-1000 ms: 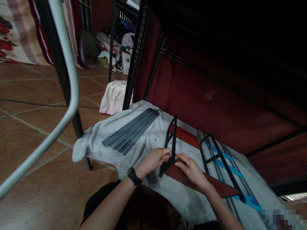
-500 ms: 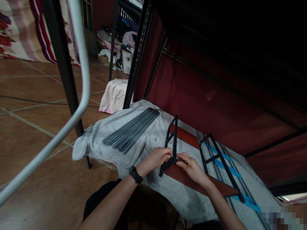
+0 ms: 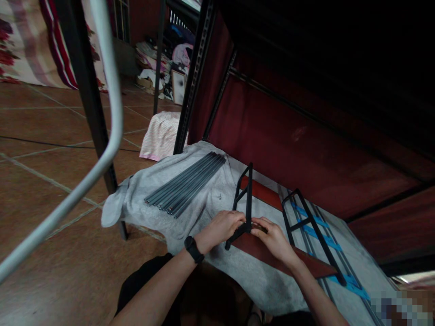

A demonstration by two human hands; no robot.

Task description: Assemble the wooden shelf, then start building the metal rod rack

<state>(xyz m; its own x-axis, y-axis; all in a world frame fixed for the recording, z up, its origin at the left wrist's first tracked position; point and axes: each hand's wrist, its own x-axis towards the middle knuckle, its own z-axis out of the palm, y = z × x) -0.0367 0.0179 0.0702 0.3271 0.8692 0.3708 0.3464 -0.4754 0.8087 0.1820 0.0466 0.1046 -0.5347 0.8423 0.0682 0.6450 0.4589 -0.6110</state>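
While lengthwise toward red wall (image 3: pixel 272 131), black frame (image 3: pixel 249 194) in the pinch of both hands (image 3: pixel 222 226) (image 3: pixel 274 241)

Matt black frames (image 3: pixel 249 194) on fuzzy grey cloth (image 3: pixel 142 190)

The frames look like coated metal. The grey rods (image 3: pixel 186 183) look like smooth metal with a faint sheen. The reddish-brown board (image 3: pixel 258 251) has a flat, wood-like face; the blue strips (image 3: pixel 331 244) look like smooth plastic.

I touch a black, angular frame (image 3: pixel 249 194) with a crossbar; it stands upright at the left end of a flat brown board (image 3: pixel 260 251).
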